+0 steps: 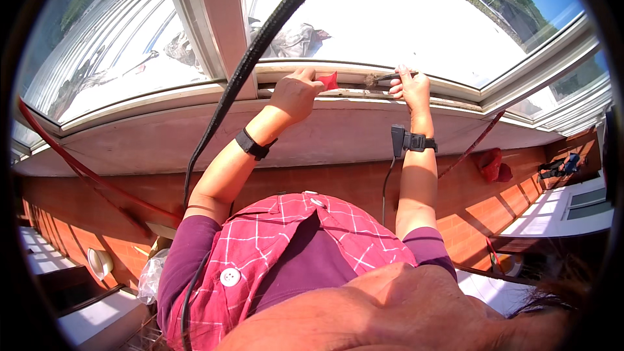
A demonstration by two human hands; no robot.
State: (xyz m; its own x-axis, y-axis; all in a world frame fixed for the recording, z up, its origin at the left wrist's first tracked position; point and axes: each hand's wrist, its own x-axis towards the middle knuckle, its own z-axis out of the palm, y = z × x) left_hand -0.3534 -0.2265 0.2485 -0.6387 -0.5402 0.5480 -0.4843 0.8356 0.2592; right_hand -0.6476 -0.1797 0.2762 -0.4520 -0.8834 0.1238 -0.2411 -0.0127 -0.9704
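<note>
The fingers of the right hand (413,84) are pinched around the dark handle of a small brush (390,77), and those of the left hand (294,96) are closed on a red piece (329,82) with a pointed corner. Taking the middle of the view as the clock's centre, the brush lies near one o'clock and the red piece near twelve, both at the window track (354,86), with a gap between them.

For a good sweep, I would press the bristles low into the groove, draw them toward twelve in short strokes, and hold the red piece close against the channel to catch loose dirt; a light grip should save the bristles from splaying on the rails.

The bristle tuft looks brownish and frayed, the handle slim. The red piece seems thin and angular; plastic or cloth, I cannot tell. The window frame (520,78) is pale, straight-edged and ridged, above a flat, scuffed wall (338,127); the black cable (250,58) running from twelve down toward eight has a braided-looking skin
</note>
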